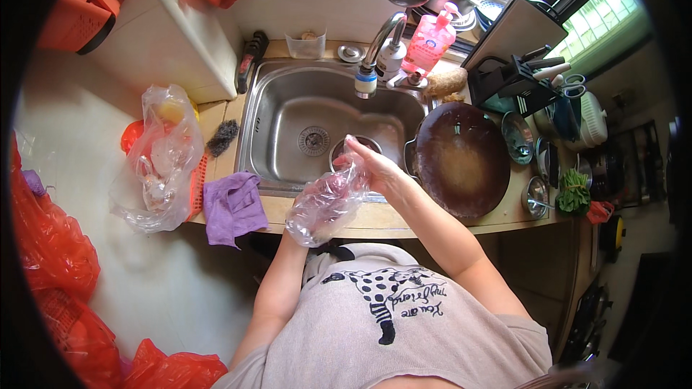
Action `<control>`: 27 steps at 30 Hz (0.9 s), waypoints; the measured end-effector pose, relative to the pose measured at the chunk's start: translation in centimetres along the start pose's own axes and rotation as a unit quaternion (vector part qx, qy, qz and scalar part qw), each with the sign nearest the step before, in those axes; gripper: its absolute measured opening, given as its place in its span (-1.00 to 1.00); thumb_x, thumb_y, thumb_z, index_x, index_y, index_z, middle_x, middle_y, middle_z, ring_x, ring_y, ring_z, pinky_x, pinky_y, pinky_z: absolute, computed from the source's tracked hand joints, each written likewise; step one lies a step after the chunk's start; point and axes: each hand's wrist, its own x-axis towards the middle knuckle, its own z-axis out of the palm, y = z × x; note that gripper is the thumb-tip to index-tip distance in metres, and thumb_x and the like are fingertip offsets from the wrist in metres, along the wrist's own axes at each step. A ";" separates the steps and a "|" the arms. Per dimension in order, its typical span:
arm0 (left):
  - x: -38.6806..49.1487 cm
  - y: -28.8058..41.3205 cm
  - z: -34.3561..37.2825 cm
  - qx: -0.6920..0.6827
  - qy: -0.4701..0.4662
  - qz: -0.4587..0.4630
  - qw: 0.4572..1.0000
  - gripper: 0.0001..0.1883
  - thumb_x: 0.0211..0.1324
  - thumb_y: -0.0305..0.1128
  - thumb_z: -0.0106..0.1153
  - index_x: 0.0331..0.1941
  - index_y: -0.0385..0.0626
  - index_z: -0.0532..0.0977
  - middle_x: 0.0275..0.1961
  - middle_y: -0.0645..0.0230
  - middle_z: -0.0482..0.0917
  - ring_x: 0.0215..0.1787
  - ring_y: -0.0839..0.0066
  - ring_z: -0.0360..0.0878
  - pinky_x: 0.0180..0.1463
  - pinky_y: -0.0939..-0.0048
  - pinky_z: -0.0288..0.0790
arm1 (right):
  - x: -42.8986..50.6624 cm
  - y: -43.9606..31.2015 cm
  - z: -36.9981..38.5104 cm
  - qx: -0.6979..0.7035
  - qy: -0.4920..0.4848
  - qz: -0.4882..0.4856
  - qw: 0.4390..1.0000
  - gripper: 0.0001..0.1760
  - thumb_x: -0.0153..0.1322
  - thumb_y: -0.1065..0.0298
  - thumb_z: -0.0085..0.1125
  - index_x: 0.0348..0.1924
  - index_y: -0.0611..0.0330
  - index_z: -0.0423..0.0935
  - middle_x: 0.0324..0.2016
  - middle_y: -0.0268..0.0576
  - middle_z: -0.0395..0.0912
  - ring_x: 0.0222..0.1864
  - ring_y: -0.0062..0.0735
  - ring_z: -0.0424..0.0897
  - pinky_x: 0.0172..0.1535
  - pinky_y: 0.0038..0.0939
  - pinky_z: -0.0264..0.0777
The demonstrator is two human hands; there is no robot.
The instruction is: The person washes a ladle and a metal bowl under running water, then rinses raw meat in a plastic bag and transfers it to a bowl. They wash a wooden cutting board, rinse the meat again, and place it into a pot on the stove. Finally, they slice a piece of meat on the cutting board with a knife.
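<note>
A crumpled clear plastic bag (pixel 321 216) hangs over the sink's front edge and covers most of my left hand (pixel 330 186). Reddish tones show through its film; whether anything besides the hand is inside cannot be told. My right hand (pixel 378 167) is at the bag's upper end, its fingers extended and the film lying against its palm. Beyond the hands, a round bowl (pixel 370 142), partly hidden by them, sits in the stainless steel sink (pixel 292 113). The faucet (pixel 373 54) stands behind the basin.
A dark wok (pixel 462 159) lies right of the sink. Left of it are a purple cloth (pixel 232 208), a steel wool scrubber (pixel 223 138) and a red basket (pixel 199 186) with plastic bags. A pink soap bottle (pixel 430 43), a knife rack (pixel 508 84) and leafy greens (pixel 573 194) are on the right.
</note>
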 end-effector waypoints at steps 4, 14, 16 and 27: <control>0.2 1.0 -0.8 -0.019 -0.136 0.010 0.990 -0.67 0.10 -0.20 0.12 -0.14 -0.18 0.45 -0.24 0.35 0.56 -0.29 0.55 0.52 -0.25 0.54 0.46 | -0.1 -0.3 0.0 -0.102 -0.035 0.016 0.994 -0.27 0.30 -0.28 -0.01 -0.02 0.27 0.42 -0.16 -0.12 0.47 -0.20 -0.37 0.49 -0.14 -0.25 0.37; 2.0 1.2 -5.0 0.002 -0.045 0.064 0.997 -0.67 0.19 -0.19 -0.03 -0.05 -0.12 0.43 -0.07 0.26 0.52 -0.08 0.41 0.51 0.02 0.37 0.43 | -1.4 -0.1 0.4 -0.280 -0.124 -0.120 0.944 -0.75 0.29 0.24 0.18 -0.27 0.22 0.57 -0.38 -0.33 0.57 -0.31 -0.64 0.49 -0.25 -0.55 0.35; 1.7 1.4 -5.6 -0.018 -0.115 0.033 0.993 -0.61 0.24 -0.09 -0.10 0.00 -0.07 0.43 -0.06 0.19 0.53 -0.01 0.28 0.49 0.10 0.26 0.37 | -0.7 0.6 0.6 -0.185 -0.096 -0.148 0.967 -0.79 0.31 0.26 0.15 -0.33 0.22 0.57 -0.41 -0.35 0.56 -0.34 -0.66 0.48 -0.23 -0.59 0.32; 1.7 1.8 -3.9 -0.115 -0.143 -0.004 0.983 -0.50 0.28 -0.07 -0.19 0.17 -0.13 0.21 0.18 0.16 0.34 0.20 0.22 0.31 0.25 0.23 0.21 | -0.5 0.3 3.9 -0.186 -0.036 -0.242 0.951 -0.72 0.36 0.15 0.13 -0.52 0.14 0.47 -0.65 -0.48 0.36 -0.57 -0.76 0.30 -0.46 -0.62 0.19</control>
